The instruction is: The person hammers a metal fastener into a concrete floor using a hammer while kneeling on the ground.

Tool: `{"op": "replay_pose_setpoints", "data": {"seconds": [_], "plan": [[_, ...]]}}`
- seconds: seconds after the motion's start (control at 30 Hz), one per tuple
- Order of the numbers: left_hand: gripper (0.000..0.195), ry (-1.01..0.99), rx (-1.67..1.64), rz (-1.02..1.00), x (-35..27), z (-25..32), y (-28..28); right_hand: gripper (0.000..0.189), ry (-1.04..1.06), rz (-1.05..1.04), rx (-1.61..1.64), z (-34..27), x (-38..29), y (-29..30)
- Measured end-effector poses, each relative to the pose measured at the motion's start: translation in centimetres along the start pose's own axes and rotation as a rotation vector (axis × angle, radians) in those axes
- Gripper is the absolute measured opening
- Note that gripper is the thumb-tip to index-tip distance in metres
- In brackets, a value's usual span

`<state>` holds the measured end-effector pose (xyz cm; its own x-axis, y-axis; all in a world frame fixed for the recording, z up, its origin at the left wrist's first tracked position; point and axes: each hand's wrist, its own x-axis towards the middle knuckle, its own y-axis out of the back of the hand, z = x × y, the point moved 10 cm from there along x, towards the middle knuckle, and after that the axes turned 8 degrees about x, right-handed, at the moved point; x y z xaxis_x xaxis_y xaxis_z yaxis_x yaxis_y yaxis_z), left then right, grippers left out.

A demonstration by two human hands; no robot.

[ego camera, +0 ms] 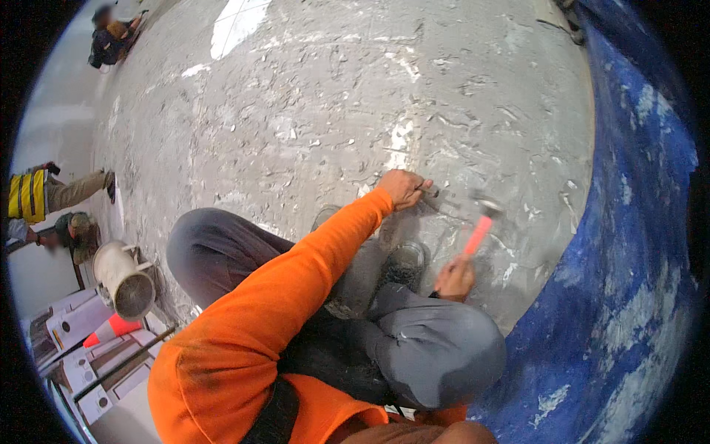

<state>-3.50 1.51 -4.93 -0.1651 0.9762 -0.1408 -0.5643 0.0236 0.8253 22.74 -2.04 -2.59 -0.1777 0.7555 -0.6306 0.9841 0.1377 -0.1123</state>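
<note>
My left hand (402, 190), at the end of an orange sleeve, is closed around a metal chisel (430, 192) held low over the rough grey floor (310, 122). Its end points right, towards the hammer. To the lower right, my right hand (456, 277) grips the red handle of a hammer (478, 233). The hammer's metal head is blurred and stands a short way right of the chisel, apart from it. The chisel's working edge is hidden by my left hand. Whitish chips and patches mark the floor around both hands.
A blue plastic sheet (615, 222) with whitish smears runs along the right. A cylindrical blower fan (125, 280), a red-and-white cone (112, 329) and boxes (77, 372) stand at the lower left. Several other people are at the left and top left. My bent knees flank the work spot.
</note>
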Motion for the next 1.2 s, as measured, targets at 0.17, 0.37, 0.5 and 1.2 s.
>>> {"op": "replay_pose_setpoints", "data": {"seconds": [0.17,0.37,0.5,1.2], "plan": [[0.045,0.018,0.019,0.061,-1.0,-1.2,0.8,0.05,0.182,0.171,0.401,-4.9,-1.6,-0.5],[0.044,0.05,-0.001,0.065,0.0,-2.2,0.7,0.046,-0.095,-0.181,-0.123,1.4,-1.5,-3.0],[0.046,0.043,-0.009,0.113,-0.8,-2.1,1.2,0.048,0.237,0.047,0.407,-5.6,-2.3,-2.9],[0.05,0.041,-0.147,0.211,1.9,-0.8,3.2,0.047,0.296,0.007,0.111,-5.6,-0.7,-1.7]]}}
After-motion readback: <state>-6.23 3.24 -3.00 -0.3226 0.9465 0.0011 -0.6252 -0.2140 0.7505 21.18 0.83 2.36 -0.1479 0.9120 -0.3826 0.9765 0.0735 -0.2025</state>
